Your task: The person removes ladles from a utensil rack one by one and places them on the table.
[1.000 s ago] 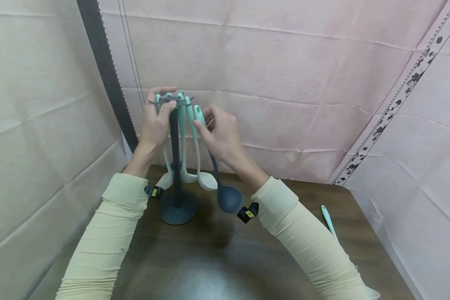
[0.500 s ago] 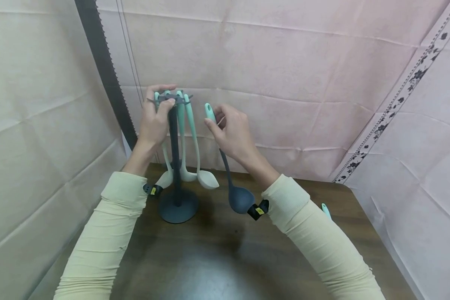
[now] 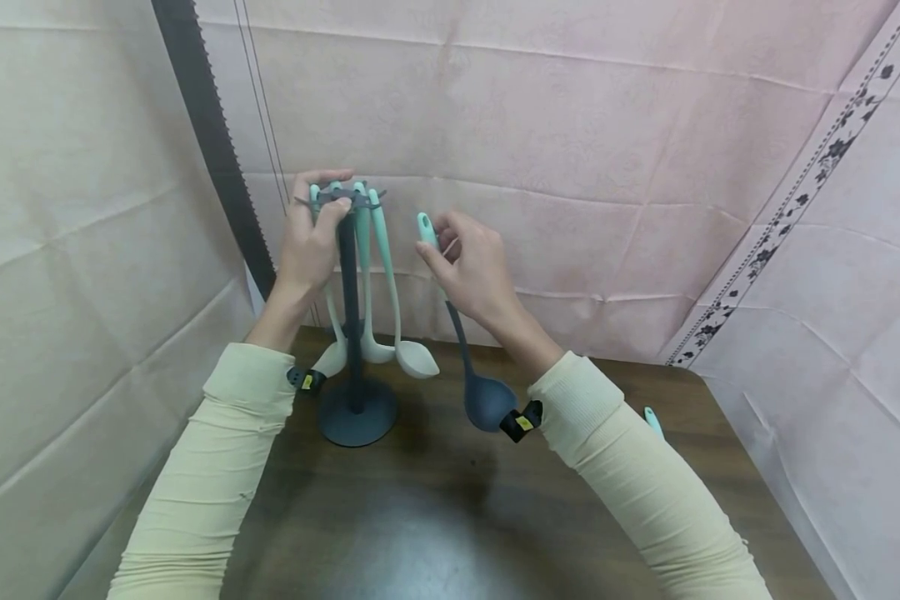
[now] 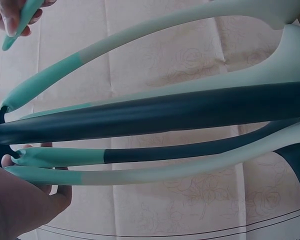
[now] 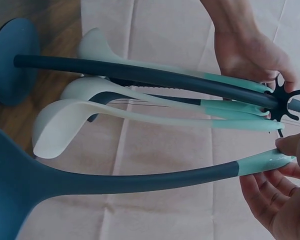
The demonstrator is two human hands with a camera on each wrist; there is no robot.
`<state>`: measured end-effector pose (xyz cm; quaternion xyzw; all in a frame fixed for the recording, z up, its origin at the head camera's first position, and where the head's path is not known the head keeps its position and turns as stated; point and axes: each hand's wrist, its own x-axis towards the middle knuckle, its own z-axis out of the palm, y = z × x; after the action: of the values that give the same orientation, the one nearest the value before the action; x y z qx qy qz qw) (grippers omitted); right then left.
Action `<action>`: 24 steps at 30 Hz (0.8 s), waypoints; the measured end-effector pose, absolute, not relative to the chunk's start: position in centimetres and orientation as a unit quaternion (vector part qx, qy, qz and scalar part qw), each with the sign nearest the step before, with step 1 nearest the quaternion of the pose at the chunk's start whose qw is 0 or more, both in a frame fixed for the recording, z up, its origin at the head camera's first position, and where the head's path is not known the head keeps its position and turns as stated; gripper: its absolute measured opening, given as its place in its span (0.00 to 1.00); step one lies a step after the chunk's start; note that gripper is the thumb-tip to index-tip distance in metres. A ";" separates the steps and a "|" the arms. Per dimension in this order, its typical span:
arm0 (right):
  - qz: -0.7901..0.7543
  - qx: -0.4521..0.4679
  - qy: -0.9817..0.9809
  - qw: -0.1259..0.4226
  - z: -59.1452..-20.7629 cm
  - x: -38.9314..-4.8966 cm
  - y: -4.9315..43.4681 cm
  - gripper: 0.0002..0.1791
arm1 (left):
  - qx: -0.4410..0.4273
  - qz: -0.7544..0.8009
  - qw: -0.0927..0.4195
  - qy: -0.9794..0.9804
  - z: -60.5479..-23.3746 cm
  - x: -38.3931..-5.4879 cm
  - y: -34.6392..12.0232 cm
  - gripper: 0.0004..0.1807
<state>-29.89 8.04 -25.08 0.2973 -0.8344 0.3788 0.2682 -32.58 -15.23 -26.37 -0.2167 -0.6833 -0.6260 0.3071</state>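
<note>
My right hand [image 3: 474,268] pinches the mint-green handle of a dark blue ladle [image 3: 487,400], whose bowl hangs down over the table. The ladle is apart from the dark utensil stand [image 3: 352,304], to its right. At the stand's top, my left hand [image 3: 311,250] grips the hooked rack [image 5: 278,102], thumb on the near side. Several utensils hang from the hooks, among them a pale ladle [image 5: 65,127] with a mint handle and a dark-necked utensil [image 4: 180,152]. In the right wrist view the held ladle's handle end lies close below a hook.
The stand's round base [image 3: 356,412] rests on the brown wooden table [image 3: 420,517]. Another mint handle [image 3: 652,421] lies at the right, mostly hidden by my right sleeve. Pale cloth [image 3: 555,167] hangs behind and at both sides.
My right hand has carried the dark blue ladle rightward, away from the stand's hooks, then slightly lower. My left hand stays on the rack.
</note>
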 end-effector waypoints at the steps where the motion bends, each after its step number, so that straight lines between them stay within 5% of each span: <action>1: 0.381 0.298 -0.834 0.267 -25.1 -29.9 8.1 0.10 | -0.218 -0.625 0.308 -0.683 -26.4 -32.6 -15.2 0.22; 24: 0.377 0.265 -0.848 0.261 -26.0 -30.7 10.7 0.10 | -0.212 -0.627 0.299 -0.688 -26.1 -32.4 -15.1 0.22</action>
<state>-30.72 10.73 -26.01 0.2652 -0.8481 0.3771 0.2610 -32.41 -15.07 -26.14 -0.2118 -0.6877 -0.6268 0.2988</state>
